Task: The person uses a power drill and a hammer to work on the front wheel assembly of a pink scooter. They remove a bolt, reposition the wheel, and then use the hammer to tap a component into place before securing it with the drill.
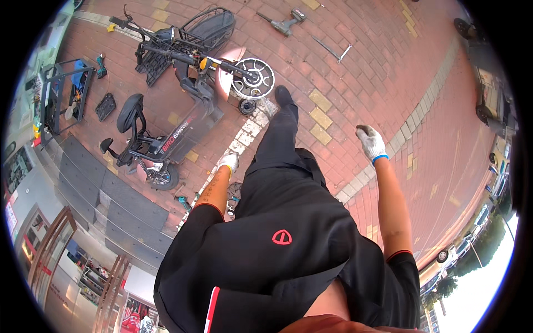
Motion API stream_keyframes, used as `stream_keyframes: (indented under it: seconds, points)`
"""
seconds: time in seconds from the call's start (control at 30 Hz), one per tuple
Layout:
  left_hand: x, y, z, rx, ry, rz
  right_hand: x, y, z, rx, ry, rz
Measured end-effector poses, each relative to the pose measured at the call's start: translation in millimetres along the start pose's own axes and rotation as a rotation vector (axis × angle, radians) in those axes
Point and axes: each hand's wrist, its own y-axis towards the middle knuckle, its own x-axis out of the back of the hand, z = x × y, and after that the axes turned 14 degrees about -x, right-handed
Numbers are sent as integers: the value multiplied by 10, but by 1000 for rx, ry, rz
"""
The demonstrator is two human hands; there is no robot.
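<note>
My right hand (371, 142), in a white work glove with a blue cuff, is held out over the brick paving with nothing in it; its fingers are loosely bent. Close to my left hip is my left hand (229, 161), also gloved, its fingers too small and turned away to read. Ahead on the left is a small electric scooter (186, 130) with a black seat (129, 112) and a front basket (214, 30). Its silver front wheel rim (254, 79) shows no tyre. Beside that rim sits a round black part (247, 106).
A cordless power tool (284, 23) and a wrench (345, 53) lie on the paving (361, 83) ahead. Grey steps (125, 205) rise at left, near a metal frame rack (62, 94). A teal tool (184, 203) lies near my left arm. Parked vehicles (488, 94) stand far right.
</note>
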Motion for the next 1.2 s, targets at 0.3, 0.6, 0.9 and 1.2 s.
stream_keyframes:
  seconds: [0.3,0.6,0.9,1.2]
  points:
    - [-422,-555,-2394,-357,-602,-115,441,1929,1761,95,-404,68]
    - [-1420,-279,-1679,226,-896,-370,-482,4284,3275,384,-667,188]
    - [-3718,-723,-1632,517,-647,-81,-2144,6851,3742,610,-1189,28]
    - [-4072,-777,-2120,635,-636,28,-2998,8242,3845,619,-1500,8]
